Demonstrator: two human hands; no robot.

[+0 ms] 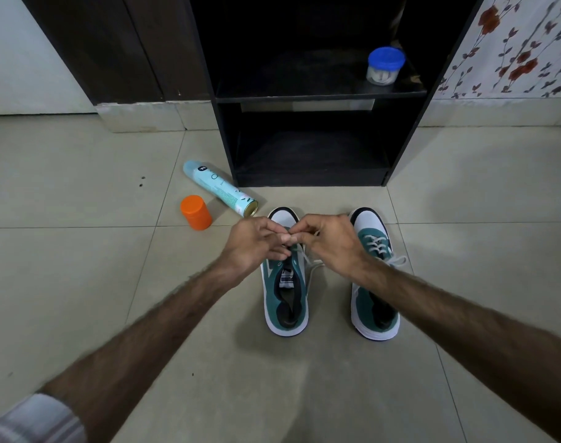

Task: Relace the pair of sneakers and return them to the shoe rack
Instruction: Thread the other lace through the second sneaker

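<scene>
- Striped sleeve cuff at the lower left corner, with two bare forearms reaching forward over the tiled floor.
- Left hand, fingers curled, pinches the white lace above the left sneaker; fingertips meet those of the other hand over its toe end.
- Right hand, grip likewise clenched on the same lace, a loose loop trailing beside the shoe.
- Right sneaker, green and white, stands just beside its mate, laces threaded and tied, both toes pointing at the shoe rack.
- Black rack stands against the wall just beyond the toes; a blue-lidded jar sits at the right of its upper shelf, while the lower shelf shows bare board.
- Pale blue spray can lies on its side left of the rack, near the left sneaker's toe; an orange cap stands close by it.
- Open tile spreads wide on both sides of the pair.
</scene>
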